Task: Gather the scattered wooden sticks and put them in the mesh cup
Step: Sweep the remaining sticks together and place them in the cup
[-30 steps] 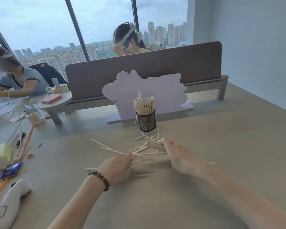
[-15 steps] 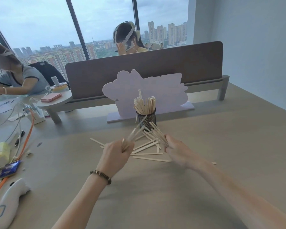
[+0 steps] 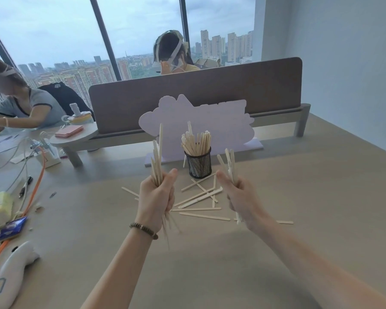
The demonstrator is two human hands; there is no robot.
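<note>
- Both fists have risen off the table since half a second ago.
- I see my left hand [image 3: 155, 200] clamped on upright pale sticks [image 3: 157, 161], left of the mesh cup [image 3: 198, 165].
- Right hand [image 3: 240, 197] grips a near-upright bundle [image 3: 230, 162], right of it.

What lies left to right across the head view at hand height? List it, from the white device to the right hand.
white device → orange cable → left hand gripping a bundle of sticks → loose sticks on the table → right hand gripping fewer sticks.
</note>
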